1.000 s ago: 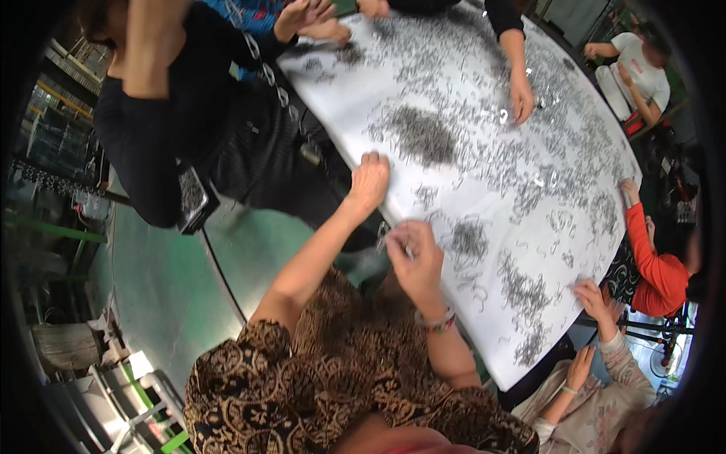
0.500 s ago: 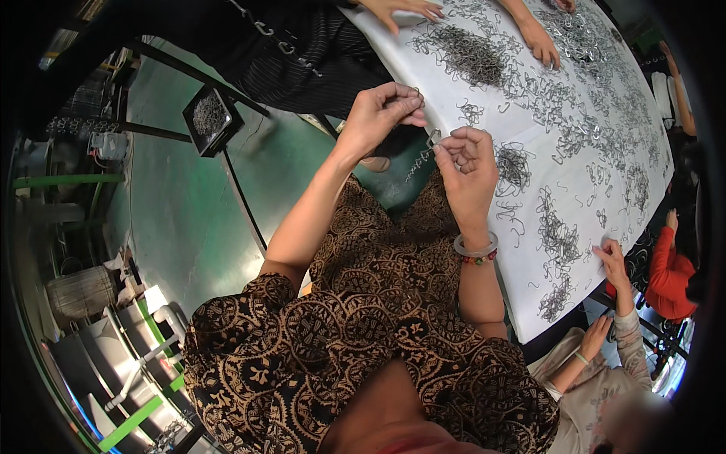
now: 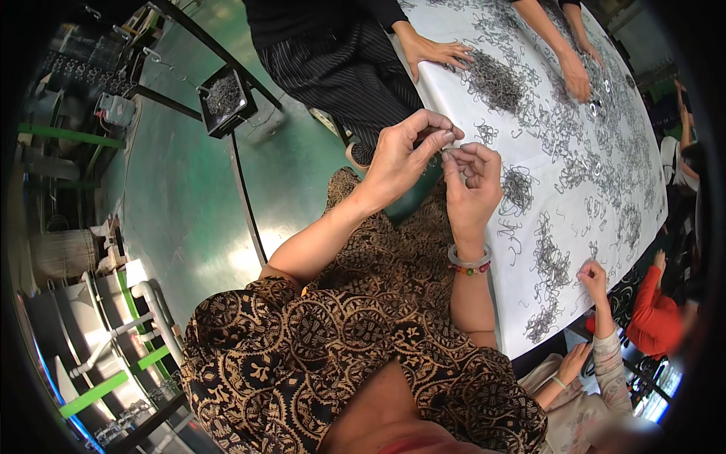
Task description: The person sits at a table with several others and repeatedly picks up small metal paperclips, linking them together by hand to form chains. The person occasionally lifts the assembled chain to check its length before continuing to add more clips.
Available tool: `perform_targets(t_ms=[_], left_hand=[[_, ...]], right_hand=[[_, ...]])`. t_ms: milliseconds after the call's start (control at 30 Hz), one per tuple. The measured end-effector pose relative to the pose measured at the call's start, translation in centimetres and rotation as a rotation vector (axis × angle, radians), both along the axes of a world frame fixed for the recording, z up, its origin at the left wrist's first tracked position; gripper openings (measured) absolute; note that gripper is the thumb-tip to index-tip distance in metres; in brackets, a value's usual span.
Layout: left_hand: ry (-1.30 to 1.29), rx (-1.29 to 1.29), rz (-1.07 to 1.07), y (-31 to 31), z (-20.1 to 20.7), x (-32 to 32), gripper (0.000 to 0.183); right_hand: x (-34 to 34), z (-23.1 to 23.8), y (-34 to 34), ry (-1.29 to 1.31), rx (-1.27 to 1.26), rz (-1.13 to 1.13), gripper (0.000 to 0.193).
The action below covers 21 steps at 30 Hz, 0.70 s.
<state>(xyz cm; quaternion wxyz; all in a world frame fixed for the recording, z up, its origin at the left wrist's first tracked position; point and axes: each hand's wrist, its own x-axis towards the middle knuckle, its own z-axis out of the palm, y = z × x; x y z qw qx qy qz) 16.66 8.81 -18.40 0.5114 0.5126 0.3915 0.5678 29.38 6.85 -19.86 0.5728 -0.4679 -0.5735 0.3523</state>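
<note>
Both hands have lifted off the bench; left hand and right hand pinch what seems one small wire hook, grip closed.

I see a large table with a white covering, running from the top centre of my view to the lower right. Small bent metal wire hooks lie scattered directly on it, dense toward the far end, with a thick heap near the top edge and looser clusters along the near edge. Beside the table, a dark square tray of similar metal pieces sits on a black frame over the green floor.
</note>
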Motion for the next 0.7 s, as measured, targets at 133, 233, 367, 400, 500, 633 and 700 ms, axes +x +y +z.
perform_targets(t_ms=[133, 233, 367, 400, 500, 633, 700], left_hand=[[0.015, 0.105, 0.053, -0.6, 2.9, -1.3, 0.009], [0.072, 0.290, 0.130, -1.4, 6.4, -3.7, 0.009], [0.053, 0.540, 0.293, -3.7, 12.5, -6.7, 0.010], [0.045, 0.557, 0.327, -4.8, 14.1, -7.6, 0.010], [-0.013, 0.713, 0.423, -7.8, 18.6, -10.0, 0.011], [0.172, 0.835, 0.684, -12.8, 22.3, -11.6, 0.010], [0.373, 0.896, 0.896, -15.4, 23.7, -12.6, 0.009]], right_hand=[[0.4, 0.6, 0.3, 0.186, 0.055, 0.042, 0.037], [0.8, 0.6, 2.2, 0.189, 0.166, -0.040, 0.032], [0.0, -1.9, 7.9, 0.013, 0.126, 0.023, 0.021], [-0.8, -3.4, 10.0, -0.050, 0.076, 0.114, 0.021], [-4.5, -9.6, 16.7, -0.323, 0.014, 0.523, 0.019], [-6.5, -19.4, 22.2, -0.798, -0.122, 1.029, 0.008], [-5.2, -22.1, 23.2, -0.925, -0.443, 1.287, 0.018]])
